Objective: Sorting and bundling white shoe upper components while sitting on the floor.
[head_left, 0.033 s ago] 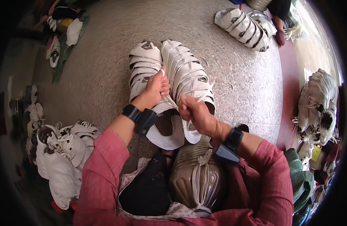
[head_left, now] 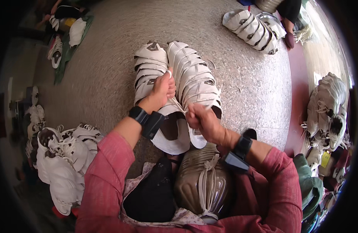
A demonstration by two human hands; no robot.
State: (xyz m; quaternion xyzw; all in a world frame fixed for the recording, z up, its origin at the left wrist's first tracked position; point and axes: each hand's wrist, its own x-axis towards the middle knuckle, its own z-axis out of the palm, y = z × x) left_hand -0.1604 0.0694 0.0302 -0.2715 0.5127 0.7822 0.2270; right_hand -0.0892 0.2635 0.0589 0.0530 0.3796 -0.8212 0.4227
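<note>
Two long rows of nested white shoe uppers lie side by side on the floor before me, a left row (head_left: 148, 62) and a right row (head_left: 192, 72). The nearest upper (head_left: 173, 139) of the left row shows a dark brown opening. My left hand (head_left: 162, 90) is closed round a white shoelace (head_left: 176, 103), over the left row. Closed on the lace too, my right hand (head_left: 203, 119) sits over the near end of the right row. The lace runs taut between both fists. A loose end by the right hand is blurred.
In my lap lies a clear brownish plastic bottle (head_left: 186, 182) with a bundle of white laces (head_left: 206, 186) tied on it. White shoe uppers pile up at left (head_left: 66, 167) and right (head_left: 328, 112). Another nested row (head_left: 251, 31) lies far right, near a person's foot (head_left: 289, 39).
My hands keep the same grip on the lace. The loose lace end by my right hand stood out clearly before and is now blurred. The whole view has shifted very slightly.
</note>
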